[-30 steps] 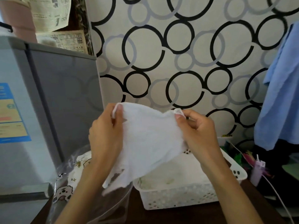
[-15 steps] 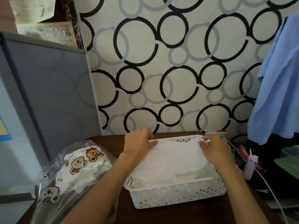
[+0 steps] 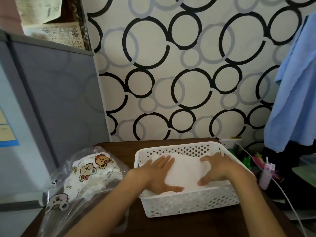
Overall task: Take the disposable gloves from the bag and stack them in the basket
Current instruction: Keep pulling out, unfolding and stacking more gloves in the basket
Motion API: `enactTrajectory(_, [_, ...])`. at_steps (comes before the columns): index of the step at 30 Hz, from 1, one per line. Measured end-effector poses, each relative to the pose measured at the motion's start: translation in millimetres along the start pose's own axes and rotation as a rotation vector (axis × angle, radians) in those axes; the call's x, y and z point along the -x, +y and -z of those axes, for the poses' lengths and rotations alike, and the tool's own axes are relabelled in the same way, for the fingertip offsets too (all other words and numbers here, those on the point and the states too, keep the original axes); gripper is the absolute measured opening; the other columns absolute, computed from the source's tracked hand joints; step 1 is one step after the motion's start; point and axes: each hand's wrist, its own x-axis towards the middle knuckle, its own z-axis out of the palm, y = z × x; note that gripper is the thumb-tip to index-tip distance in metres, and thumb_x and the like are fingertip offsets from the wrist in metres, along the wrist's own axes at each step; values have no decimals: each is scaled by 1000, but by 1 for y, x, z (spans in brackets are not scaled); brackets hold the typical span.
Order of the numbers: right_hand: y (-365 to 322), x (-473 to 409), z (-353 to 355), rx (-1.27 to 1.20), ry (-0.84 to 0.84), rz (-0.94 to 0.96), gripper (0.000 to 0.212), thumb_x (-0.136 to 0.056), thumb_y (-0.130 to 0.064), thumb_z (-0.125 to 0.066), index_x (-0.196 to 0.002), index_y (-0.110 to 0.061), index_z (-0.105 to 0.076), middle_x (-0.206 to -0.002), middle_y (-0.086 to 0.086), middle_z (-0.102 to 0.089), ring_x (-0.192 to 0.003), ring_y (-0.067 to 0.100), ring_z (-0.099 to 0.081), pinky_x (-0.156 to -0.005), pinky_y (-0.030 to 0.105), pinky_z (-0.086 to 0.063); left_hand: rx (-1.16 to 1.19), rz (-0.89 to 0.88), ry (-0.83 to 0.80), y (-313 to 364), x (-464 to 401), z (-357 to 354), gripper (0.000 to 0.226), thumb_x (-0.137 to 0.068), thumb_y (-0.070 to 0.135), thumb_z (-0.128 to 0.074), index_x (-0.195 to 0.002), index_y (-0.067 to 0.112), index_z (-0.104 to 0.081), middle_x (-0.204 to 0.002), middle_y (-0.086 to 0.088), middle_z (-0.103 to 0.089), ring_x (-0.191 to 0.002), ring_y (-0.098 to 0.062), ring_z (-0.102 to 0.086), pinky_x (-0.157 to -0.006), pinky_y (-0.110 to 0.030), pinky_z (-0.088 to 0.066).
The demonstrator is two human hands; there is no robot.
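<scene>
Both hands are flat in the basket, fingers stretched out straight and pressing down, not curled around anything. The left hand (image 3: 159,175) has its fingers spread across the left side of the white gloves (image 3: 186,171), thumb pointing along the near edge of the pile, and the right hand (image 3: 216,168) is doing the same on the right side, thumb tucked low toward the near wall. So the top glove is just pinned flat between the two palms, sitting on a white pile that fills most of the bottom of the basket. The pile is pretty blown out by the light, so I can't tell how many are in there. The basket (image 3: 188,205) is a white plastic one with holes punched all around its walls, sitting on the dark brown table (image 3: 119,146) toward the right side, its far wall close to the table's back edge. Just off to its left, near the left edge of the table, lies the bag (image 3: 82,178), clear plastic and crinkly, with more white stuff bunched inside and cartoon bear faces showing on it. It's close to the basket but not touching it as far as I can see. Left of the table stands a grey fridge (image 3: 51,103), the wall (image 3: 188,65) behind has black and grey circles, and a blue cloth (image 3: 295,93) hangs on the right.
</scene>
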Motion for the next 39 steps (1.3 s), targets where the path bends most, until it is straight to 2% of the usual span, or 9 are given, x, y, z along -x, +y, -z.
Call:
enactTrajectory(6, [3,1,2,-32,31,-7,91,-74,-44,-76,-148,-27,-26,-154,6,-18,-143,29,-15,-115,42,-24,149,0,41,5,9,9,93,-88,69,-40,-152,24,11,-159,8,19,-147,-13,14,-121,-43,2])
enactTrajectory(10, [-6,19,21,-187,201,58,64,-75,-30,-79,-132,-28,-51,-143,4,-40,-128,24,-40,-105,37,-39,548,-51,344,-29,64,32,48,-96,39,-50,-142,33,-38,-148,10,-38,-138,-14,-34,-113,-44,-34])
enactTrajectory(16, [-68,67,14,-186,308,408,27,-82,-28,-73,-107,-34,-66,-105,-14,-63,-80,-1,-54,-74,22,-45,467,192,298,-98,152,10,69,-74,36,-79,-124,45,-32,-120,34,-34,-107,9,-41,-85,-5,-36])
enactTrajectory(21, [-142,99,-31,-83,190,687,23,-90,-26,-62,-109,-39,-67,-101,-19,-66,-85,-4,-60,-72,10,-44,531,363,315,-130,161,-3,14,-86,35,-68,-95,24,-66,-106,8,-66,-92,-2,-62,-85,-24,-53])
enactTrajectory(25, [-176,91,-78,30,153,677,27,-95,-21,-53,-119,-30,-64,-122,-6,-62,-107,11,-58,-94,28,-47,705,355,272,-119,158,0,19,-100,22,-47,-108,7,-57,-117,-6,-62,-103,-21,-64,-84,-34,-56])
enactTrajectory(31, [-184,79,-109,32,213,643,28,-98,-22,-45,-122,-25,-58,-123,-1,-59,-111,16,-56,-93,31,-45,814,262,239,-124,173,3,22,-95,30,-56,-103,10,-61,-112,-3,-64,-100,-20,-67,-79,-29,-57])
enactTrajectory(35, [-190,90,-102,-692,-156,428,39,-98,-37,-47,-133,-21,-49,-120,-8,-59,-106,3,-56,-90,14,-44,761,261,374,-140,177,-1,33,-87,51,-56,-105,25,-65,-106,12,-67,-92,0,-63,-78,-20,-51])
enactTrajectory(37, [-199,94,-97,-1331,-462,174,68,-85,-43,-63,-139,-9,-39,-131,9,-53,-114,19,-56,-100,30,-45,628,436,670,-156,157,-9,32,-96,43,-50,-117,23,-62,-116,3,-66,-99,-13,-62,-84,-31,-50])
enactTrajectory(39, [-210,87,-95,-1651,-524,-11,82,-75,-39,-74,-139,-4,-36,-136,22,-46,-122,33,-49,-106,41,-41,439,612,712,-166,136,-16,33,-100,35,-44,-125,16,-55,-124,-8,-62,-108,-28,-60,-90,-39,-48])
